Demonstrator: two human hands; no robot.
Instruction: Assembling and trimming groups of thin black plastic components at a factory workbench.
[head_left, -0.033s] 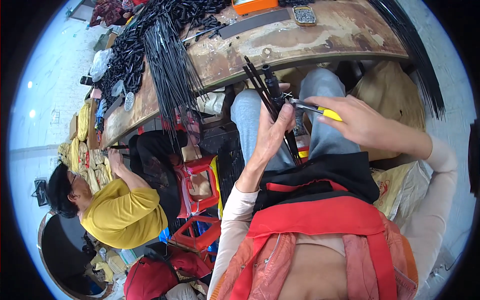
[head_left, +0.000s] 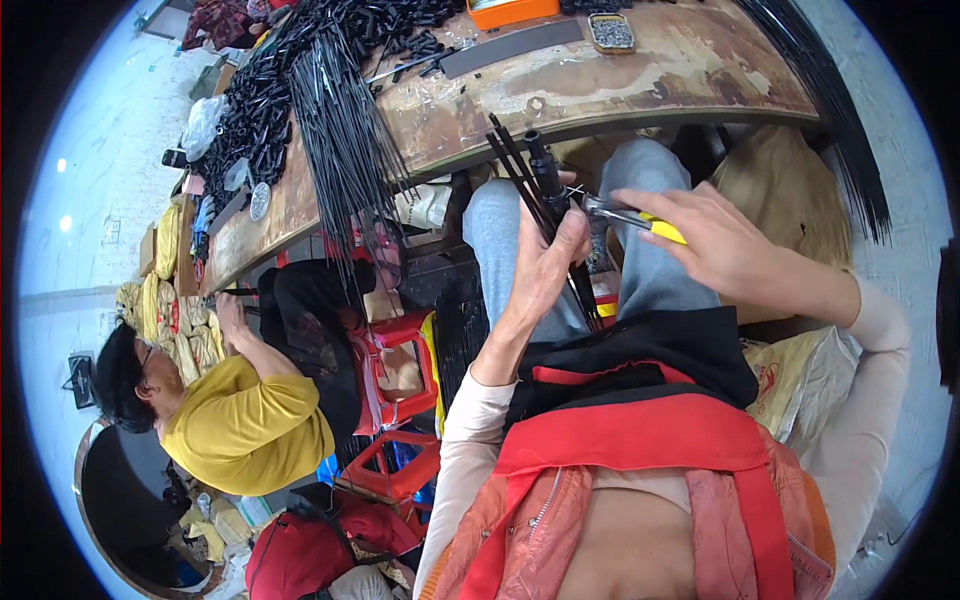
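My left hand (head_left: pixel 548 262) is closed around a bundle of thin black rods (head_left: pixel 513 170) above my lap. A thicker black tube with a ringed fitting (head_left: pixel 543 165) stands up out of the same grip. Between thumb and fittings, a thin light wire or pin (head_left: pixel 575 190) pokes out. My right hand (head_left: pixel 715 232) grips pliers with yellow handles (head_left: pixel 664 231). Their metal head points left, close beside my left thumb and the wire. Whether the jaws touch the wire cannot be made out. My palm hides the middle of the bundle.
Beyond my knees curves a worn wooden table (head_left: pixel 690 75). It bears a tin of small metal pieces (head_left: pixel 611 35), an orange box (head_left: pixel 512 12), a grey flat bar (head_left: pixel 512 48), heaped black parts (head_left: pixel 240 135) and long black rods (head_left: pixel 345 130). A co-worker (head_left: pixel 250 430) sits left, near red stools (head_left: pixel 395 468).
The pliers' head has shifted slightly, and my right fingers have moved a little on the handles. My left hand keeps its hold on the bundle.
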